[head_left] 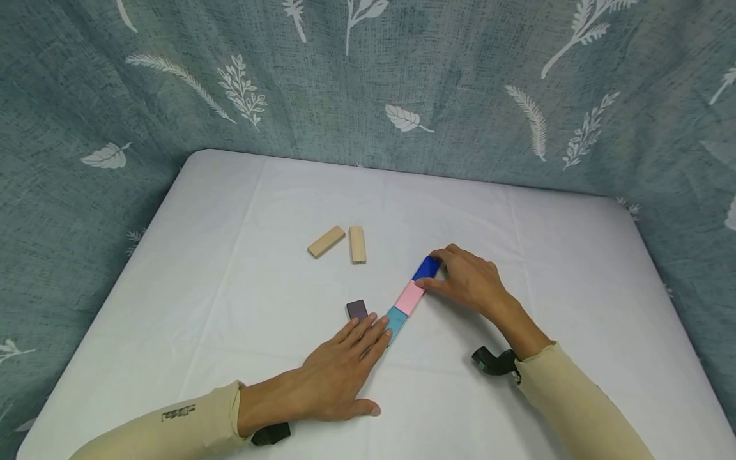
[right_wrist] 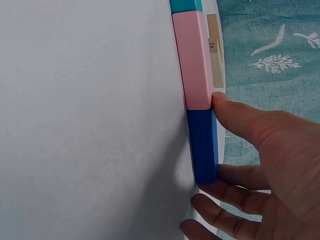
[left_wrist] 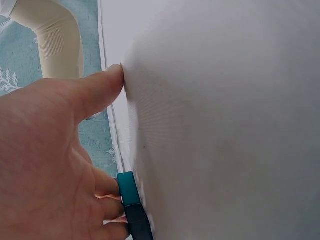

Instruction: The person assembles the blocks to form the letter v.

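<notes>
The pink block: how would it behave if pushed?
The pink block is probably stiff, its edges being straight. Flat-sided, it would likely slide, not roll. Pushed lengthwise, it may nudge the dark blue block touching its end.

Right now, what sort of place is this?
Probably an indoor workspace, though I can't tell which room: there's a white-covered table, leaf-patterned fabric behind it, and a row of coloured blocks.

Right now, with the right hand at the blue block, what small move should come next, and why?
Perhaps ease the right hand off the blue block: it lines up end to end with the pink block, which meets the teal block. The left hand touches the teal block, so it may steady that end.
</notes>
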{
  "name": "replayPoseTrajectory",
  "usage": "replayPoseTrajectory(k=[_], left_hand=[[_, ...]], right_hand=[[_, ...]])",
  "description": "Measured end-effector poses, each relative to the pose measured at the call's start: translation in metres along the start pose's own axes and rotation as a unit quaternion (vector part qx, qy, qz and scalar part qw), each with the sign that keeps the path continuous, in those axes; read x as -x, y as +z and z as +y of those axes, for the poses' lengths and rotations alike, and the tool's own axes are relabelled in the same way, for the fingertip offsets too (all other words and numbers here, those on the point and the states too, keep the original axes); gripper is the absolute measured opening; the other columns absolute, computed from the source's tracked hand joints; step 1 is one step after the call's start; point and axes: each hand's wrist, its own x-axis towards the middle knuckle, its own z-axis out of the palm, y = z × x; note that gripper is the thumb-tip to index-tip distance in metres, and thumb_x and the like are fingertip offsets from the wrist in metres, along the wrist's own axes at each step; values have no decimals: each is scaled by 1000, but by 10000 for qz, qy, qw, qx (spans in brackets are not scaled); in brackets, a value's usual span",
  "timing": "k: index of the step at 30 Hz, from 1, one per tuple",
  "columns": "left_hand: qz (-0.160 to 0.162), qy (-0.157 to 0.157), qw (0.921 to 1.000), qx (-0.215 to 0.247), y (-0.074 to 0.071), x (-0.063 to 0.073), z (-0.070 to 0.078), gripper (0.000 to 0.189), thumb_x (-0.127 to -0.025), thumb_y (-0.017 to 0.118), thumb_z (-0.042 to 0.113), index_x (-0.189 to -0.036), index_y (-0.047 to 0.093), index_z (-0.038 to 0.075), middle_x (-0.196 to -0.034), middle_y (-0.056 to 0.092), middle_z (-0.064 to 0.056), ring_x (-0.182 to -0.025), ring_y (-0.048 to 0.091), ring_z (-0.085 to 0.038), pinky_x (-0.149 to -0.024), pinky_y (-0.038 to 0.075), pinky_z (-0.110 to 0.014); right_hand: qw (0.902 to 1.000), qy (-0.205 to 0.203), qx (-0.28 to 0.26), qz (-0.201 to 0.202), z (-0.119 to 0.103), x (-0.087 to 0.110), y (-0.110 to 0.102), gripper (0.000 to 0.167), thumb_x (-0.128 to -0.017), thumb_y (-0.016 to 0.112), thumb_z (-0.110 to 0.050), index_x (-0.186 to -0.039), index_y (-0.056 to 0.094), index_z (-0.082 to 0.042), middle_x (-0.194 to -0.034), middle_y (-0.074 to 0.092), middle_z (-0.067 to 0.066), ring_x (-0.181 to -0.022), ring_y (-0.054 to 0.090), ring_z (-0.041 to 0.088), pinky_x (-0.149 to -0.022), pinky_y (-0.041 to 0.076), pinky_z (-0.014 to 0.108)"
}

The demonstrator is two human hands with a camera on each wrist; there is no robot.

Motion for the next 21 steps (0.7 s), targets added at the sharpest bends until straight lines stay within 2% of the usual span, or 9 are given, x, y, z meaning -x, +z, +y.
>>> replayPoseTrajectory(k=[7, 14, 21], left_hand=[[-17, 18, 10000, 56, -1, 0, 0, 105, -93, 52, 71, -161, 15, 1, -168, 5, -19, -155, 4, -33, -123, 11, -45], [115, 85, 9998, 99, -1, 1, 0, 105, -92, 54, 71, -160, 18, -1, -167, 8, -20, -154, 8, -35, -123, 14, -47], [94, 48, 9999, 52, 1, 0, 0, 106, -92, 52, 72, -161, 15, 0, -168, 6, -19, -154, 6, -33, -123, 12, -46]], right_hand=[[10000, 11, -47, 7, 0, 1, 0, 74, -84, 74, -61, -136, 63, -10, -127, 64, 10, -110, 64, 30, -76, 54, 53], [10000, 39, -70, 5, 2, 2, 1, 75, -84, 73, -62, -137, 62, -9, -127, 64, 10, -110, 64, 29, -77, 53, 55], [9999, 50, -102, 48, 2, 2, 3, 75, -85, 73, -62, -138, 61, -10, -129, 63, 11, -113, 63, 30, -80, 52, 57]])
